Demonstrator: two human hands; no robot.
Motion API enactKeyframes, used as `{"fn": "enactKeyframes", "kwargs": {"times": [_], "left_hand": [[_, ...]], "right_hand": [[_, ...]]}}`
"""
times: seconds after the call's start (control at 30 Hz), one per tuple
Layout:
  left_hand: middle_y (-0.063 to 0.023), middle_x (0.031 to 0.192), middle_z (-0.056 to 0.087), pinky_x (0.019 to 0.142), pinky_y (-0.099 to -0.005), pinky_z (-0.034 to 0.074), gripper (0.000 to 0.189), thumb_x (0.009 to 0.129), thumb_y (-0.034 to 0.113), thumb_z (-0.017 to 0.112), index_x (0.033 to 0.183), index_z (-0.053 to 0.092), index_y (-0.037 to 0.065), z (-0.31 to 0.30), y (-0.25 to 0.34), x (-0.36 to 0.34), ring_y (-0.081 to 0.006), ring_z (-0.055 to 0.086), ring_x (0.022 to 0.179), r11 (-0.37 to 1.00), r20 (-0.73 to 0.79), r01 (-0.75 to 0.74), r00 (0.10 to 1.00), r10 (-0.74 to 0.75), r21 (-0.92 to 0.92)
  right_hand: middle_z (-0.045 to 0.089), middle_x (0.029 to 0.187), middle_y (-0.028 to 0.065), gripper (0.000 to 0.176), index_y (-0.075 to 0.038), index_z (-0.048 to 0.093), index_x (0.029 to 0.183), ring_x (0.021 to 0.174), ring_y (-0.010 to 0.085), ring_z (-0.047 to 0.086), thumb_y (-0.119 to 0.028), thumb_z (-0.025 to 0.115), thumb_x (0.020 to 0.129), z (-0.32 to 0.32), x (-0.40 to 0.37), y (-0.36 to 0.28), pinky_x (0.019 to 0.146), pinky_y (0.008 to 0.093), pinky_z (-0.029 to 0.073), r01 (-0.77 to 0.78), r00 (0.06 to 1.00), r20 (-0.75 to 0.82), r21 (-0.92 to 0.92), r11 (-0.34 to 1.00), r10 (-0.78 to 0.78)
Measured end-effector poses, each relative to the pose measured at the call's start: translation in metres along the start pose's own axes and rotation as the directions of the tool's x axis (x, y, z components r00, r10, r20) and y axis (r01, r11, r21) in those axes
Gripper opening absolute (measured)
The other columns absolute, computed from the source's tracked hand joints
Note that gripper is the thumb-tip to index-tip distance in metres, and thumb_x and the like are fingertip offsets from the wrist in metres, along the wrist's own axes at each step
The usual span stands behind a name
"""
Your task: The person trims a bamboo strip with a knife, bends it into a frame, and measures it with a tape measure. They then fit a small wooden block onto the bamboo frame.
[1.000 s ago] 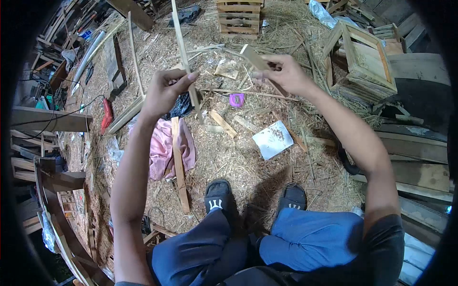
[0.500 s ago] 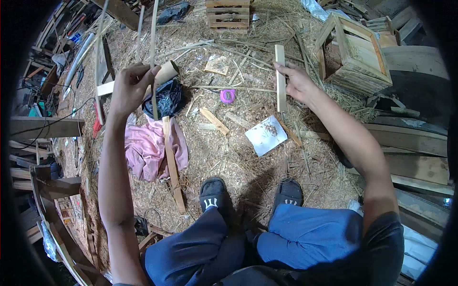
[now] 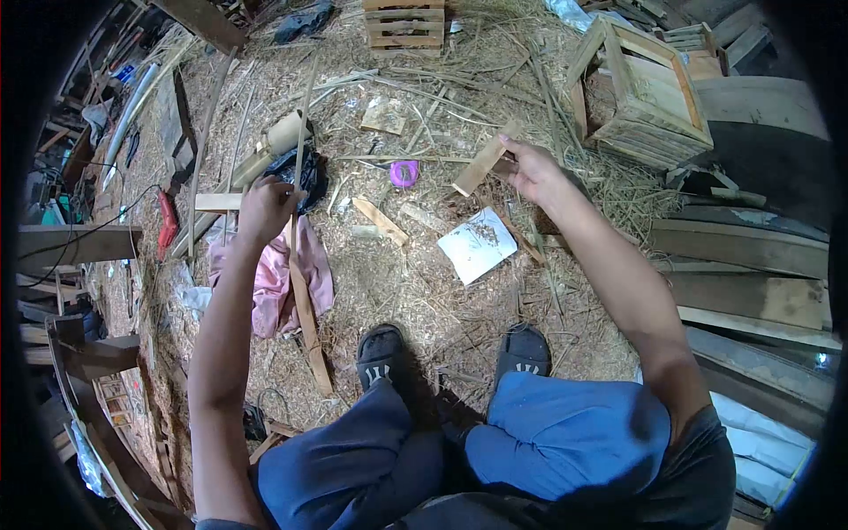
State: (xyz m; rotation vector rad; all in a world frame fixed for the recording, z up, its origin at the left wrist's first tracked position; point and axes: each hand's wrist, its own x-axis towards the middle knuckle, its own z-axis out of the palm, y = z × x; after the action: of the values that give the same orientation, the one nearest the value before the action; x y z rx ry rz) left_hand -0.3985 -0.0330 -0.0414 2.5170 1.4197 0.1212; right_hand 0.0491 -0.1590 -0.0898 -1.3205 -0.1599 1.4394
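Note:
My left hand (image 3: 268, 210) is closed on a wooden frame, whose short pale crosspiece (image 3: 216, 202) sticks out to the left and whose thin long strips (image 3: 305, 124) reach up and away. Behind it are a pale tube (image 3: 284, 132) and a black plastic bag (image 3: 311, 181). My right hand (image 3: 534, 172) pinches a short flat wooden board (image 3: 486, 162), tilted diagonally above the floor. Between the hands, a pink-purple tape measure (image 3: 404, 173) lies on the ground. Below the board is a white sheet (image 3: 478, 247) with wood shavings on it.
Shavings and straw cover the floor. A pink cloth (image 3: 269, 300) with a wooden strip (image 3: 309, 340) across it lies before my feet. A red power tool (image 3: 167, 224) with a cord is at left. A wooden crate (image 3: 618, 119) stands at right, near stacked planks (image 3: 751, 296).
The frame in my left hand has come down and tilted, its crosspiece now lower. The board in my right hand has turned from upright to a diagonal slant. The view has shifted slightly.

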Motion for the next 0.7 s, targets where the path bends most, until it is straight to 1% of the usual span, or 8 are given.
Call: {"fn": "enactKeyframes", "kwargs": {"times": [0.1, 0.2, 0.27, 0.37, 0.47, 0.53, 0.57, 0.7], "left_hand": [[-0.0113, 0.093, 0.067, 0.086, -0.0474, 0.050, 0.025, 0.087, 0.031, 0.078, 0.093, 0.076, 0.007, 0.020, 0.003, 0.001, -0.0343, 0.063, 0.095, 0.971, -0.303, -0.209, 0.923, 0.235, 0.117], [-0.0113, 0.093, 0.066, 0.085, -0.0460, 0.050, 0.023, 0.088, 0.028, 0.076, 0.094, 0.076, 0.006, 0.030, 0.008, 0.007, -0.0344, 0.061, 0.097, 0.981, -0.272, -0.177, 0.943, 0.194, 0.083], [-0.0109, 0.094, 0.067, 0.085, -0.0448, 0.051, 0.018, 0.088, 0.022, 0.076, 0.095, 0.075, 0.005, 0.034, 0.017, 0.013, -0.0341, 0.061, 0.096, 0.963, -0.275, -0.258, 0.922, 0.271, 0.081], [-0.0107, 0.094, 0.068, 0.085, -0.0425, 0.052, 0.014, 0.087, 0.013, 0.075, 0.098, 0.075, 0.005, 0.034, 0.059, 0.019, -0.0322, 0.062, 0.093, 0.871, -0.229, -0.483, 0.861, 0.454, -0.086], [-0.0092, 0.098, 0.070, 0.085, -0.0408, 0.053, 0.017, 0.086, 0.014, 0.076, 0.101, 0.076, 0.006, 0.040, 0.092, 0.030, -0.0301, 0.063, 0.094, 0.779, -0.230, -0.610, 0.786, 0.574, -0.143], [-0.0068, 0.101, 0.071, 0.084, -0.0404, 0.053, 0.024, 0.084, 0.019, 0.079, 0.105, 0.077, 0.008, 0.044, 0.112, 0.038, -0.0277, 0.064, 0.095, 0.748, -0.245, -0.646, 0.757, 0.605, -0.149], [-0.0057, 0.102, 0.072, 0.084, -0.0405, 0.053, 0.028, 0.083, 0.021, 0.080, 0.108, 0.077, 0.010, 0.045, 0.123, 0.041, -0.0266, 0.064, 0.096, 0.716, -0.263, -0.684, 0.723, 0.639, -0.141], [-0.0032, 0.106, 0.071, 0.086, -0.0402, 0.054, 0.043, 0.077, 0.026, 0.084, 0.117, 0.075, 0.014, 0.046, 0.164, 0.047, -0.0250, 0.064, 0.101, 0.642, -0.263, -0.748, 0.662, 0.702, -0.171]], "right_hand": [[0.066, 0.100, 0.0069, 0.023, -0.006, 0.062, 0.111, 0.086, 0.0192, 0.065, -0.023, 0.071, 0.099, -0.005, 0.001, 0.008, 0.077, 0.0353, 0.059, -0.036, 0.998, -0.056, -0.038, 0.999, 0.034], [0.066, 0.096, 0.0055, 0.019, -0.007, 0.063, 0.106, 0.083, 0.0187, 0.064, -0.022, 0.071, 0.098, -0.009, 0.002, 0.017, 0.076, 0.0350, 0.058, -0.070, 0.997, -0.038, -0.037, 0.997, 0.069], [0.066, 0.093, 0.0046, 0.018, -0.008, 0.063, 0.104, 0.082, 0.0185, 0.064, -0.022, 0.071, 0.098, -0.011, 0.003, 0.021, 0.075, 0.0348, 0.058, -0.088, 0.996, -0.010, -0.058, 0.994, 0.087], [0.065, 0.104, 0.0115, 0.020, 0.000, 0.062, 0.113, 0.083, 0.0223, 0.065, -0.015, 0.067, 0.100, -0.001, -0.004, 0.028, 0.075, 0.0347, 0.058, -0.097, 0.994, -0.045, -0.016, 0.995, 0.096], [0.066, 0.103, 0.0115, 0.021, 0.000, 0.063, 0.112, 0.082, 0.0222, 0.065, -0.017, 0.068, 0.100, -0.006, 0.003, 0.041, 0.076, 0.0343, 0.058, -0.144, 0.989, -0.036, -0.050, 0.988, 0.142], [0.068, 0.093, 0.0051, 0.019, -0.005, 0.064, 0.105, 0.076, 0.0208, 0.066, -0.021, 0.071, 0.098, -0.006, 0.003, 0.047, 0.074, 0.0388, 0.058, -0.154, 0.988, -0.007, -0.076, 0.985, 0.154], [0.068, 0.100, 0.0108, 0.026, 0.000, 0.064, 0.113, 0.086, 0.0228, 0.067, -0.020, 0.070, 0.099, -0.009, 0.003, 0.049, 0.083, 0.0345, 0.058, -0.175, 0.981, 0.078, -0.067, 0.982, 0.180], [0.070, 0.108, 0.0111, 0.031, 0.000, 0.062, 0.121, 0.098, 0.0238, 0.069, -0.021, 0.068, 0.100, -0.006, 0.003, 0.057, 0.087, 0.0344, 0.059, -0.220, 0.967, 0.126, -0.019, 0.975, 0.221]]}}
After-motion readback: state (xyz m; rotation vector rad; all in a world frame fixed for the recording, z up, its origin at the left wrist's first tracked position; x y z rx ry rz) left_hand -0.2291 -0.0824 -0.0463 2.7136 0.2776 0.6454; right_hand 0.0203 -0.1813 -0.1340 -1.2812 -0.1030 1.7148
